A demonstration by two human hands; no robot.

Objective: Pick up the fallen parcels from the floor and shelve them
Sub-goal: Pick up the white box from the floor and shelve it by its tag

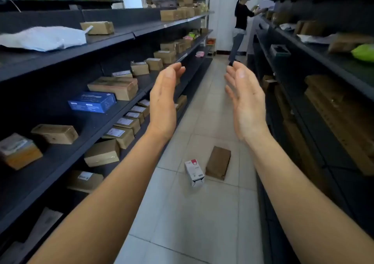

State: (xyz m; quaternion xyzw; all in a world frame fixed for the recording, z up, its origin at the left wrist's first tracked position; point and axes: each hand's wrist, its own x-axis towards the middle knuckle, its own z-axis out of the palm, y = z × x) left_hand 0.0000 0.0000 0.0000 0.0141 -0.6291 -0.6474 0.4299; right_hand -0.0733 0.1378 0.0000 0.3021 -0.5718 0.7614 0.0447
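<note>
Two parcels lie on the tiled floor [202,122] of the aisle, between the left shelving [60,152] and the right shelving [323,101], closer to the right one. The brown cardboard parcel [218,163] lies flat, and its long axis runs along the aisle, leaning slightly to the right at the far end. The white box with red top [194,172] lies just beside it on the left, very near but I cannot tell if they touch. Its long axis also goes along the aisle; the red end points away from the camera and the near end, which looks partly opened, points toward the camera.

Both arms are stretched forward above the floor, well above the parcels. The left hand [164,103] is empty, the palm turned inward, the fingers together and only gently curved. The right hand [245,101] is empty too, the palm facing the left one, the fingers loose and a little spread. Neither hand touches anything.

On the left shelving stand many brown boxes and one blue box [93,102]. At the far end of the aisle another person [241,20] stands at the right shelving.
</note>
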